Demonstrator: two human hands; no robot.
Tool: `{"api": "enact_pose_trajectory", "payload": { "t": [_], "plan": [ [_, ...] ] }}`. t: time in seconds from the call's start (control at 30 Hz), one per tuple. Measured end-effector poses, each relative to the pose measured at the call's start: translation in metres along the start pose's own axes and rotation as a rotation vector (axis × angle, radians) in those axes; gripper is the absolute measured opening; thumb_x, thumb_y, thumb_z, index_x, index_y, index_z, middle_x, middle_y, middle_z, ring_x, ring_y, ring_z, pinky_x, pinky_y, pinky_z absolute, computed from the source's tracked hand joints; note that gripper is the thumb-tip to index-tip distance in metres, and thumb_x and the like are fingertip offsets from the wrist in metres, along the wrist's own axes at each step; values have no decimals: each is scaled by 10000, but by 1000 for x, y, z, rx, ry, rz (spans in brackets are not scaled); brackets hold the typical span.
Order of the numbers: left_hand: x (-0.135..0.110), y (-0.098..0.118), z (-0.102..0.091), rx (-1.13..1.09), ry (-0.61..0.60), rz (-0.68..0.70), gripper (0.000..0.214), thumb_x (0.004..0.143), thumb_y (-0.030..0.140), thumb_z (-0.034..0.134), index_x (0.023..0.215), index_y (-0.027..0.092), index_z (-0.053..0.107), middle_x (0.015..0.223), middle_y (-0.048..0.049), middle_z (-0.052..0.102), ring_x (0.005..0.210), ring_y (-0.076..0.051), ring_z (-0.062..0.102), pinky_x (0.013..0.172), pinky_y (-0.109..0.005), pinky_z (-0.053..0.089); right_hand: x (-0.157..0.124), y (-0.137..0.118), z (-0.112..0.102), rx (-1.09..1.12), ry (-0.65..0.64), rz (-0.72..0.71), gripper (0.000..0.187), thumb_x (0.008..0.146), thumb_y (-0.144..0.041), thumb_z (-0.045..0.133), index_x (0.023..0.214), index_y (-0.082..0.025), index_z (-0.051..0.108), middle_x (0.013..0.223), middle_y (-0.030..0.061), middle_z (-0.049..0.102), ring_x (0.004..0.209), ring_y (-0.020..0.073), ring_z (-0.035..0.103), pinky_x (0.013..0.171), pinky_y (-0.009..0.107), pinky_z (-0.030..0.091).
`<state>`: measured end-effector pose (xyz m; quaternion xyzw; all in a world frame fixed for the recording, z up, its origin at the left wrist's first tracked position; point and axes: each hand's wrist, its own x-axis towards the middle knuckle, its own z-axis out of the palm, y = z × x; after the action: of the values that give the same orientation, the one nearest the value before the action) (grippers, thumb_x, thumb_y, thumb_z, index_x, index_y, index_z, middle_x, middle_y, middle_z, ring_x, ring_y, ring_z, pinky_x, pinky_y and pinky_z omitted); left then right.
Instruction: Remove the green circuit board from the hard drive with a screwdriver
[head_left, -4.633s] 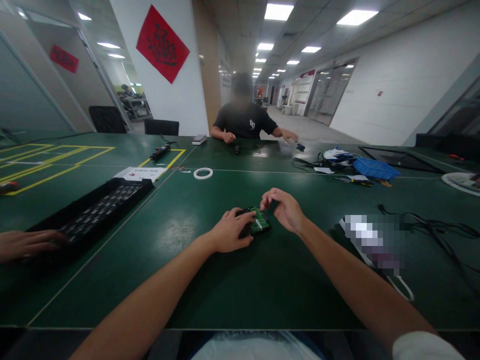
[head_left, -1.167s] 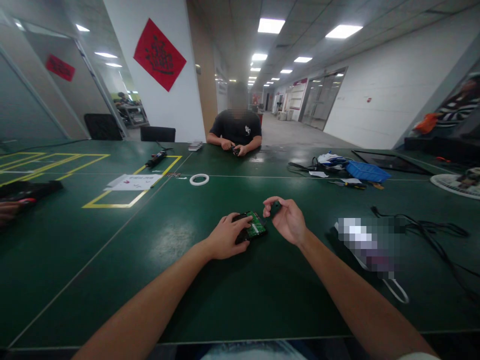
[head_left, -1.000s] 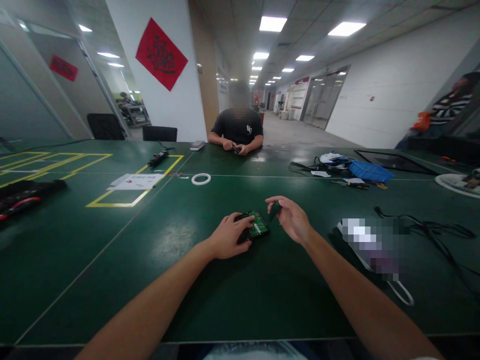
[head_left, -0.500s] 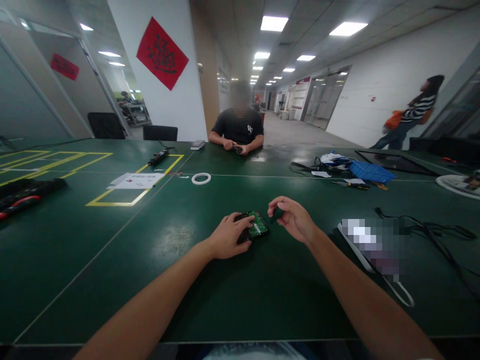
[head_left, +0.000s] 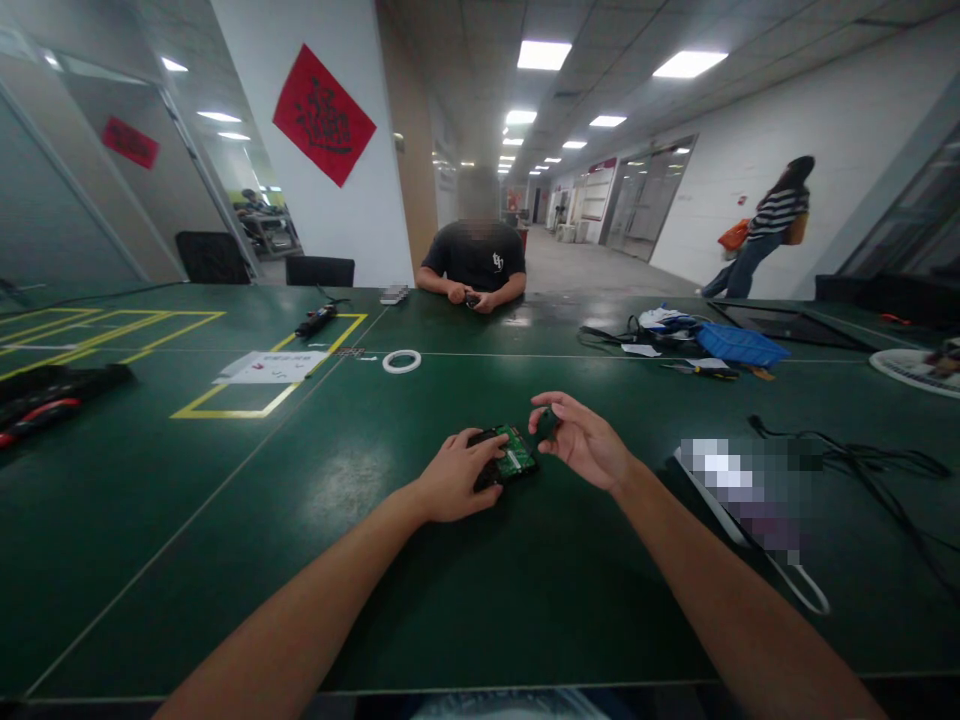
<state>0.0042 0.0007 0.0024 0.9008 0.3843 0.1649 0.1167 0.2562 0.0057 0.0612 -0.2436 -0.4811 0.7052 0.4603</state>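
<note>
Circuit board (head_left: 518, 458), green and black, lies just below the frame's centre on the surface (head_left: 517, 610), held by the spread left hand (head_left: 456, 478). The right hand (head_left: 581, 440) curls just beside it; I cannot tell whether it pinches something. Beyond, left of centre, lies a white ring (head_left: 388, 362); at upper centre, a person (head_left: 472, 258).

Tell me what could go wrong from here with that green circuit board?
The bare left hand holds the green circuit board from above, so it might smudge it or press too hard on small parts. The right hand hovers close beside its edge and could knock or scratch it; I can't make out whether that hand holds anything.
</note>
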Motion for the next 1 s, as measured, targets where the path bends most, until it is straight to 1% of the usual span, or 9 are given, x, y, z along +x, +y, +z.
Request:
{"api": "enact_pose_trajectory", "payload": {
  "t": [0.1, 0.2, 0.37, 0.43, 0.53, 0.6, 0.67, 0.83, 1.0],
  "plan": [
    [0, 0, 0, -1, 3, 2, 838, 833, 418, 679, 1570, 295, 299, 1502, -76, 514, 1428, -393, 334, 1134, -583, 314, -2, -3, 1, -107, 20, -1, 261, 890, -331, 675, 1123, -222, 716, 977, 58, 666, 887, 173, 604, 632, 262, 504],
    [0, 0, 0, -6, 4, 11, 830, 839, 411, 671, 1571, 302, 296, 1510, -58, 509, 1427, -397, 333, 1136, -587, 308, -2, -5, 1, -229, 79, -58, 189, 848, -312, 728, 977, -176, 752, 962, 59, 661, 817, 140, 569, 632, 246, 464],
    [1, -1, 1, -13, 1, 9, 819, 828, 405, 682, 1556, 300, 323, 1525, -60, 492, 1433, -401, 327, 1132, -591, 309, 0, -3, 2, -239, 122, -55, 164, 836, -324, 730, 858, -176, 664, 930, 47, 681, 669, 99, 489, 515, 217, 322],
    [1, -1, 1, -14, -3, 10, 781, 827, 403, 682, 1532, 301, 362, 1533, -55, 483, 1433, -401, 326, 1131, -593, 310, 0, -2, 3, -231, 118, -38, 172, 849, -338, 706, 871, -186, 630, 934, 56, 703, 626, 95, 468, 488, 218, 274],
    [0, -1, 0, -10, -6, 15, 725, 829, 403, 680, 1495, 304, 413, 1546, -44, 468, 1433, -399, 325, 1132, -593, 311, 1, -2, 2, -266, 111, -30, 203, 869, -362, 663, 984, -195, 661, 866, 50, 692, 579, 94, 445, 466, 224, 244],
    [0, -1, 0, -7, -4, 19, 740, 831, 402, 677, 1508, 308, 394, 1546, -37, 469, 1432, -397, 324, 1135, -594, 306, 0, -3, 0, -304, 108, -27, 264, 880, -386, 636, 1045, -190, 698, 851, 42, 663, 543, 84, 417, 445, 230, 227],
    [0, -1, 1, -4, 0, 18, 775, 835, 406, 672, 1535, 307, 354, 1540, -39, 476, 1431, -394, 324, 1137, -593, 304, 0, -3, 0, -324, 106, -20, 296, 885, -411, 621, 1037, -181, 729, 877, 40, 645, 506, 66, 377, 424, 235, 209],
    [0, 0, 0, 0, 0, 15, 798, 830, 409, 672, 1546, 299, 338, 1540, -50, 475, 1425, -389, 334, 1132, -584, 316, -2, -2, 3, -312, 84, 18, 305, 890, -452, 629, 910, -160, 716, 867, 51, 657, 483, 57, 377, 388, 216, 223],
    [0, 0, -1, 7, -6, 8, 745, 834, 416, 665, 1515, 285, 393, 1537, -53, 479, 1420, -393, 341, 1136, -581, 314, -3, -4, 5, -260, 62, 59, 305, 928, -487, 596, 939, -184, 629, 1033, 79, 700, 498, 65, 439, 364, 192, 306]
  ]
}}
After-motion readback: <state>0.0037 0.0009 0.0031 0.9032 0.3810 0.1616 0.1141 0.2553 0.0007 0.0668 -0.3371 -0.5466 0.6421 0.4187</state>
